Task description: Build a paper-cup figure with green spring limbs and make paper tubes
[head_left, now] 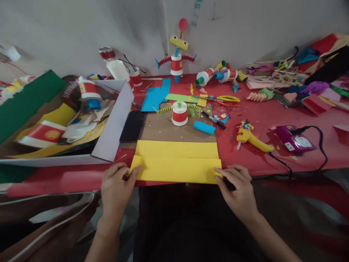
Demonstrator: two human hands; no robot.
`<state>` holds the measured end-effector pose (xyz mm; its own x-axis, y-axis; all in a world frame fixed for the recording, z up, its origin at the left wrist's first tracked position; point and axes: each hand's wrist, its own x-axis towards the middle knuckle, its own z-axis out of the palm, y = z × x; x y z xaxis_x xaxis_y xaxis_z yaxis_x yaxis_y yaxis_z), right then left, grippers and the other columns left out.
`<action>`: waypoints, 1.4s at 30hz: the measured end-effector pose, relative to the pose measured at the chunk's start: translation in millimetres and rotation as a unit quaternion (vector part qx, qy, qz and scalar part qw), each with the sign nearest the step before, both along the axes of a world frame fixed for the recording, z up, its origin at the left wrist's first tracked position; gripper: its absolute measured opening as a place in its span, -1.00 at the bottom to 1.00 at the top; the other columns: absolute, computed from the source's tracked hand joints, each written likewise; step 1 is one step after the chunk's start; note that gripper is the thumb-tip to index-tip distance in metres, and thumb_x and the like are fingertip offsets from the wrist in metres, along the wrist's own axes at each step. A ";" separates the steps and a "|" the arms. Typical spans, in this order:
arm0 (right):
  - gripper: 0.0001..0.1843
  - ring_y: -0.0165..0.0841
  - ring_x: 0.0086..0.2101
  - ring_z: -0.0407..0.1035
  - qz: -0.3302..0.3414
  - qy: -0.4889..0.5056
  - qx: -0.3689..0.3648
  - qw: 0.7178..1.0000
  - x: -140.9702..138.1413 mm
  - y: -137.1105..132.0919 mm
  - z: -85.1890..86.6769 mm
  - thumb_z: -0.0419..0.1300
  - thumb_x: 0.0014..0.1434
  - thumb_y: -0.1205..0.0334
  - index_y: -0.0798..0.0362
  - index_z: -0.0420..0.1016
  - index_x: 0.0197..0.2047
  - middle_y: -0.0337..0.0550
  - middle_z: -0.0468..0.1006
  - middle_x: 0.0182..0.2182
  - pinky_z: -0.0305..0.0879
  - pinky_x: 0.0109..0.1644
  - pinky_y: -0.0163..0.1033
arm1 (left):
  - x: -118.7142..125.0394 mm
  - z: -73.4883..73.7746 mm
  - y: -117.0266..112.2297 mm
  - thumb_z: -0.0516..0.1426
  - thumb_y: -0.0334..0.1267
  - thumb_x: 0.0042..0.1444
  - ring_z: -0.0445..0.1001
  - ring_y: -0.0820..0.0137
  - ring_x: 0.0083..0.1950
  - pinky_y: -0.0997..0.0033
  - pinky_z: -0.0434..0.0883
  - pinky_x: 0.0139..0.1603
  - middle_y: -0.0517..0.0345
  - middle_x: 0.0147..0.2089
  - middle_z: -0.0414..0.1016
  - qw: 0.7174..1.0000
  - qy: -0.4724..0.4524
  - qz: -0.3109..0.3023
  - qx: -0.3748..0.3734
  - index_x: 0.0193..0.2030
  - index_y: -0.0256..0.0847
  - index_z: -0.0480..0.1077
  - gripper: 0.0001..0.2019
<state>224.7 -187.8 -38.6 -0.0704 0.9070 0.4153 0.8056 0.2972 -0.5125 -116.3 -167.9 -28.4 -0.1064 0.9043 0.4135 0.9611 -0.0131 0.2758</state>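
Observation:
A sheet of yellow paper [177, 169] lies at the table's front edge, its near part folded over so that a strip of the far part shows behind. My left hand [117, 182] pinches its left end between thumb and fingers. At the right end, my right hand [236, 185] grips the paper with thumb below and fingers on top. Just beyond the paper, on a brown board [160, 129], stands a red-and-white paper cup [179, 115] with coiled green paper arms. A blue paper tube [204, 127] lies to its right.
At left is a white box [109, 134] with paper and cup pieces, beside a black phone [132, 126]. A yellow glue gun [255, 141], purple power socket [294, 139], pen [214, 120] and scissors [226, 98] lie right. A finished-looking cup figure [176, 65] stands behind.

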 end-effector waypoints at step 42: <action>-0.74 -0.22 -0.17 0.49 0.069 -0.045 -0.052 0.995 -3.7 54.1 16.3 0.07 0.23 0.33 0.10 0.61 -0.19 0.04 0.47 -0.10 0.49 -0.14 -0.12 | 15.0 21.4 -3.5 -0.09 -0.55 0.17 0.10 0.20 0.37 0.11 0.22 0.27 0.16 0.38 0.16 0.964 0.121 -0.224 -0.071 0.21 0.09 0.31 -0.43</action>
